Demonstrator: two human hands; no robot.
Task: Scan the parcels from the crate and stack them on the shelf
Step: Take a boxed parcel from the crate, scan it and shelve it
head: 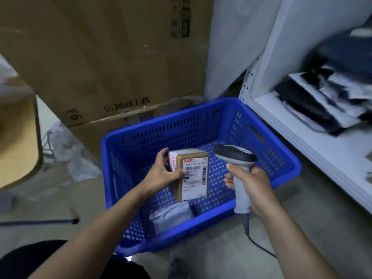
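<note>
Because you hold it up with one hand, the small cardboard box looks light, and its stiff sides should not squash. Your left hand grips its left edge, mid-frame above the blue crate. Hold the edges so the barcode shows. Your right hand is wrapped round the barcode scanner. You have one box, one scanner, one crate and one soft grey bag in the crate. The bags on the shelf, right, are too blurry to count.
</note>
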